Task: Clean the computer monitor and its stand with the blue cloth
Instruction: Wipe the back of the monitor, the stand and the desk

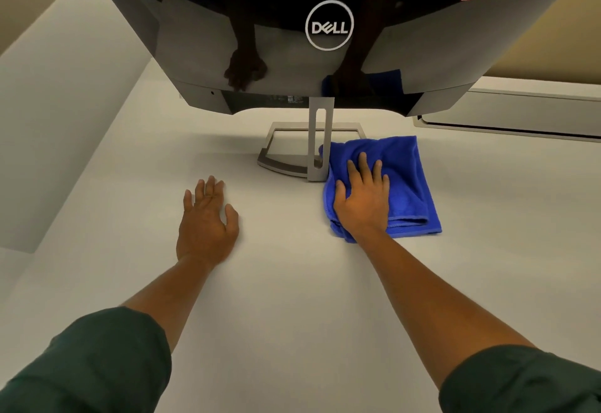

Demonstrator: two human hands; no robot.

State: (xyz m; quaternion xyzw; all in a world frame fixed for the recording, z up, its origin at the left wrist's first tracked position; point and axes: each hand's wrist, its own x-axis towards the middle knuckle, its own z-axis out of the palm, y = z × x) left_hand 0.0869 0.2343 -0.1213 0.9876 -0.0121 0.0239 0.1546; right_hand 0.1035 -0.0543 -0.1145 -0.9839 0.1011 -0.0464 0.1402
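Lying folded right of centre on the tabletop (292,282), the blue cloth (406,185) touches the stand (317,139) of the monitor (227,22) filling the upper frame. The right hand (362,194) presses flat on it, fingers spread. The left hand (206,217) rests open on the tabletop, holding nothing. A pale flat device (520,110) lies at the right edge.

Right hand (362,196) flat on the blue cloth (406,181) beside the monitor stand (317,139); left hand (206,220) flat on the table (292,282)
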